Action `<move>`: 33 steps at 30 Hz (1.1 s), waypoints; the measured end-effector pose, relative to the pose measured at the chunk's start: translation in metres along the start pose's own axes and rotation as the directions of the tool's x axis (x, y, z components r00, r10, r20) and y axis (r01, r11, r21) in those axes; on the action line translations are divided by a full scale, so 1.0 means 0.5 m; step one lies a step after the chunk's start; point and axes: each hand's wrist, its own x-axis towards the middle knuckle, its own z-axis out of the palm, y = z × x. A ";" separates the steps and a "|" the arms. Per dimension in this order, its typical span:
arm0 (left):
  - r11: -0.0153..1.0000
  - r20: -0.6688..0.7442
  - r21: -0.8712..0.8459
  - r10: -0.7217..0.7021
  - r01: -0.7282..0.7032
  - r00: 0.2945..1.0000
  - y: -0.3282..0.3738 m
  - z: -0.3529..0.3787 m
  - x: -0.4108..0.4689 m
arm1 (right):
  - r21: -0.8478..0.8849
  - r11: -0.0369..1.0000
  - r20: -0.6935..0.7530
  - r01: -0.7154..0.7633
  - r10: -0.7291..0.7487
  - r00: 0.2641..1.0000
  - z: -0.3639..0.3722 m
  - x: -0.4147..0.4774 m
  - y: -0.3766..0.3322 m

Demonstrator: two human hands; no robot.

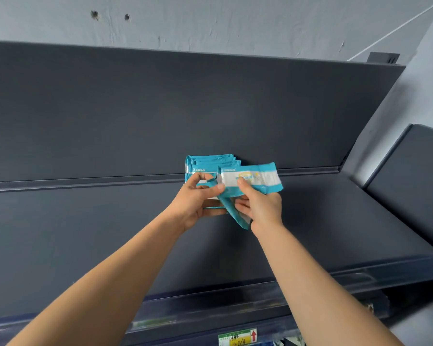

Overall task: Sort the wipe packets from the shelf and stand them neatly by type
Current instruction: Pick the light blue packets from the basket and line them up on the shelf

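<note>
A stack of teal-and-white wipe packets (210, 162) stands against the dark back panel of the shelf (85, 233). My left hand (198, 201) grips the front of this stack, thumb on top and fingers curled below. My right hand (258, 203) pinches one teal-and-white wipe packet (253, 177) held up just right of the stack, thumb on its white middle. Another teal packet (235, 213) hangs down edge-on between my two hands; which hand holds it is unclear.
The dark shelf board stretches wide to both sides of the packets. A second dark shelf unit (410, 176) adjoins at the right. Along the front edge runs a price rail with a green-and-yellow label (236, 337).
</note>
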 end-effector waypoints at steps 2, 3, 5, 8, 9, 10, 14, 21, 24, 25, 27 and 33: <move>0.999 -0.079 0.042 0.014 -0.011 0.997 -0.005 0.006 0.002 | -0.150 0.989 0.041 0.011 -0.005 0.999 -0.003 -0.006 0.002; 0.999 -0.099 0.043 -0.002 0.006 0.995 -0.007 0.007 0.003 | -0.214 0.977 0.071 0.016 0.000 0.997 -0.005 -0.009 0.002; 0.997 -0.081 0.044 -0.055 0.059 0.995 -0.009 0.005 -0.001 | -0.282 0.959 0.127 0.022 0.015 0.992 -0.010 -0.009 0.005; 0.988 -0.044 0.132 -0.079 0.085 0.996 -0.013 0.005 -0.005 | -0.314 0.949 0.168 0.024 0.031 0.985 -0.014 -0.007 0.016; 0.988 -0.078 0.131 -0.070 0.080 0.994 -0.013 0.006 -0.004 | -0.297 0.955 0.138 0.015 0.027 0.990 -0.013 -0.009 0.017; 0.990 -0.115 0.125 -0.059 0.073 0.992 -0.011 0.007 -0.003 | -0.271 0.963 0.089 0.013 0.012 0.996 -0.015 -0.006 0.019; 0.997 -0.145 0.082 0.014 -0.002 0.989 -0.012 -0.013 0.000 | -0.246 0.969 0.069 0.006 0.011 0.998 -0.030 0.014 0.010; 0.374 -0.169 0.926 0.293 0.050 0.941 -0.026 -0.061 0.004 | -0.547 0.799 0.216 0.248 -0.152 0.965 -0.031 0.043 0.036; 0.387 -0.276 0.906 0.238 0.170 0.931 -0.033 -0.071 0.003 | -0.670 0.697 0.231 0.255 -0.131 0.964 -0.019 0.054 0.041; 0.410 -0.284 0.894 0.198 0.184 0.938 -0.034 -0.076 0.004 | -0.684 0.695 0.232 0.219 -0.078 0.970 -0.019 0.059 0.039; 0.409 -0.258 0.896 0.159 0.175 0.953 -0.033 -0.078 0.007 | -0.692 0.702 0.262 0.169 0.027 0.965 -0.019 0.072 0.035; 0.440 -0.211 0.898 0.399 0.016 0.892 -0.044 -0.050 0.010 | -0.684 0.576 0.391 0.448 -0.229 0.891 -0.001 0.068 0.045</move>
